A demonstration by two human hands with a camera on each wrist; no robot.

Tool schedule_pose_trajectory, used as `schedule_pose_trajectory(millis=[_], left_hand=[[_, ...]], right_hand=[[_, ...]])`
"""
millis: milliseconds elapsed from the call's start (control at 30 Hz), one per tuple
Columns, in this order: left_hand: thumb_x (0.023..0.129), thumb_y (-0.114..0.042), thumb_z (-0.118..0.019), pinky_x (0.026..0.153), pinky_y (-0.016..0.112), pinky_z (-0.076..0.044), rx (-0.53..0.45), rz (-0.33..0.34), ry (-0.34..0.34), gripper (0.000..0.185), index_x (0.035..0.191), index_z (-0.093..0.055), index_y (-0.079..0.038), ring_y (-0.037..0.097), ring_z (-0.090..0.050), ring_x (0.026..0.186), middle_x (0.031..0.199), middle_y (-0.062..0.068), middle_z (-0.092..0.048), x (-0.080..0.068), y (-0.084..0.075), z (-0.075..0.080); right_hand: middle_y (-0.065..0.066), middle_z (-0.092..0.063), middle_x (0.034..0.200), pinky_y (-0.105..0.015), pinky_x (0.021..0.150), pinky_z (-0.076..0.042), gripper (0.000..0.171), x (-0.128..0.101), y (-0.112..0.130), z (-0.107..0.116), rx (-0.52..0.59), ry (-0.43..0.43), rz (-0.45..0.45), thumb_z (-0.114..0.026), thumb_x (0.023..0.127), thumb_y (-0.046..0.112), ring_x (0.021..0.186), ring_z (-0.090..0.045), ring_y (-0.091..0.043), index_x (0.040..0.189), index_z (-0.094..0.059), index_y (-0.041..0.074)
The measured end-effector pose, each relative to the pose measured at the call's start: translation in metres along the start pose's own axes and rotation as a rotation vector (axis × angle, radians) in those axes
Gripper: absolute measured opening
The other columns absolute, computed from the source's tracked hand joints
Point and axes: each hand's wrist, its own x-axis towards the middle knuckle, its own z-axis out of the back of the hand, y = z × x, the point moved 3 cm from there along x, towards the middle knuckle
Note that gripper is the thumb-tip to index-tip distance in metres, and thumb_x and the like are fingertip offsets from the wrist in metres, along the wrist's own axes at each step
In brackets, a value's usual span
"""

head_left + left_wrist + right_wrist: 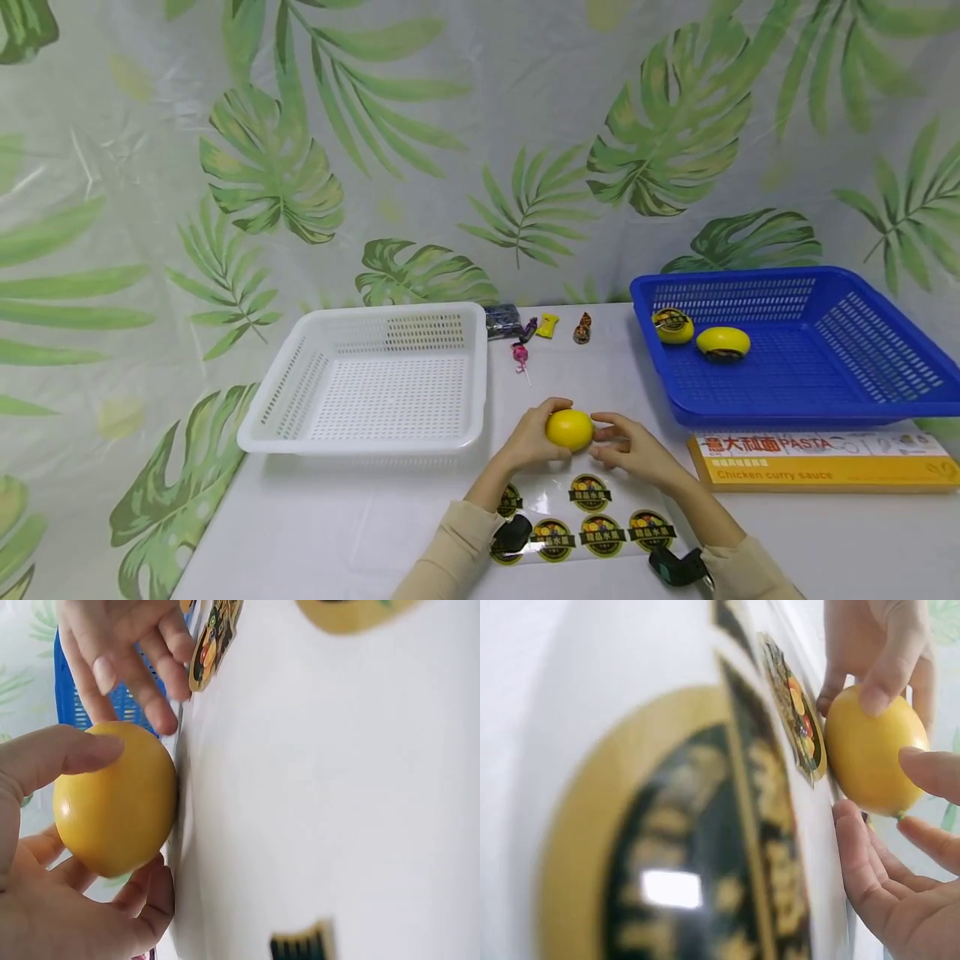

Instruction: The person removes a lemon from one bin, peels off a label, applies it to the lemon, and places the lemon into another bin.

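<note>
Over the upper edge of a sticker sheet (542, 502), my left hand (532, 437) holds a yellow lemon (570, 430). Its thumb lies on one side of the fruit, and its fingers curl round the other in the left wrist view. My right hand (636, 450) is at the lemon's right end with fingers loosely bent. In the right wrist view, that hand's thumb and index fingertips are right at the lemon (874, 750), by its small green tip. Round black-and-gold fruit stickers (602, 534) lie on the sheet below both hands.
At left stands a white basket (360, 447). The blue basket (795, 408) at right holds two yellow lemons (723, 340) bearing dark stickers; a pasta box (817, 477) lies at its front. Wrapped candies (547, 325) and a pink lollipop (521, 357) lie at the back.
</note>
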Motion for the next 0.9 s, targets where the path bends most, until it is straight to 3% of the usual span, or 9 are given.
schedule_pose_trajectory(millis=[233, 467, 700, 800, 900], left_hand=[[0.071, -0.010, -0.078, 0.098, 0.032, -0.041, -0.007, 0.015, 0.008, 0.069, 0.134, -0.049, -0.008, 0.024, -0.054, 0.113, 0.129, 0.012, -0.056, 0.002, 0.006, 0.001], [0.071, -0.011, -0.078, 0.094, 0.032, -0.042, 0.027, 0.012, -0.011, 0.070, 0.135, -0.050, -0.008, 0.025, -0.054, 0.108, 0.126, 0.014, -0.056, 0.000, 0.005, 0.006], [0.073, -0.013, -0.078, 0.092, 0.031, -0.044, 0.031, 0.007, -0.020, 0.066, 0.132, -0.050, -0.004, 0.027, -0.057, 0.105, 0.125, 0.015, -0.057, 0.002, 0.005, 0.010], [0.073, -0.017, -0.078, 0.090, 0.030, -0.045, 0.039, 0.013, -0.021, 0.065, 0.131, -0.051, -0.004, 0.026, -0.057, 0.101, 0.122, 0.015, -0.059, 0.004, 0.005, 0.012], [0.074, -0.020, -0.078, 0.089, 0.030, -0.046, 0.047, 0.022, -0.020, 0.066, 0.132, -0.051, -0.004, 0.027, -0.057, 0.102, 0.124, 0.015, -0.058, 0.005, 0.005, 0.014]], right_hand=[[-0.014, -0.062, 0.092, -0.024, 0.066, -0.051, 0.056, -0.020, 0.005, 0.003, -0.300, -0.081, 0.013, -0.074, 0.080, 0.015, 0.077, -0.061, -0.018, 0.121, -0.048, -0.013], [-0.002, -0.061, 0.096, -0.032, 0.077, -0.050, 0.049, -0.031, 0.013, -0.002, -0.563, 0.014, 0.029, -0.084, 0.067, 0.019, 0.087, -0.057, -0.018, 0.107, -0.061, 0.001], [0.001, -0.058, 0.086, -0.031, 0.070, -0.047, 0.037, -0.029, 0.015, -0.006, -0.572, 0.047, -0.010, -0.082, 0.066, 0.009, 0.081, -0.053, -0.015, 0.098, -0.064, 0.007], [0.001, -0.059, 0.086, -0.031, 0.070, -0.047, 0.034, -0.027, 0.016, -0.007, -0.573, 0.085, 0.022, -0.079, 0.067, 0.007, 0.081, -0.054, -0.016, 0.098, -0.065, 0.005], [0.002, -0.059, 0.087, -0.031, 0.071, -0.047, 0.032, -0.026, 0.017, -0.009, -0.594, 0.111, 0.078, -0.078, 0.072, 0.015, 0.081, -0.054, -0.016, 0.100, -0.066, 0.005]])
